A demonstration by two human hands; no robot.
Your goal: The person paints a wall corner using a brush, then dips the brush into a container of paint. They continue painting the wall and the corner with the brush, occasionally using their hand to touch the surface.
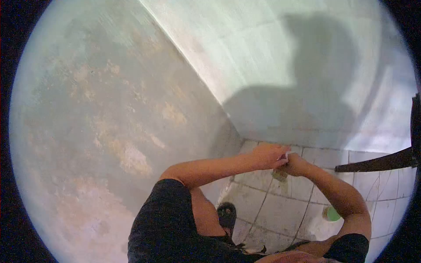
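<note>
I see both hands meet above the tiled floor [272,210] — left hand [267,155] and right hand [296,165] pinching a small white scrap [286,155]; a green cup [332,214] sits well below.

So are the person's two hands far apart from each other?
No, the left hand and right hand meet together above the tiled floor.
</note>
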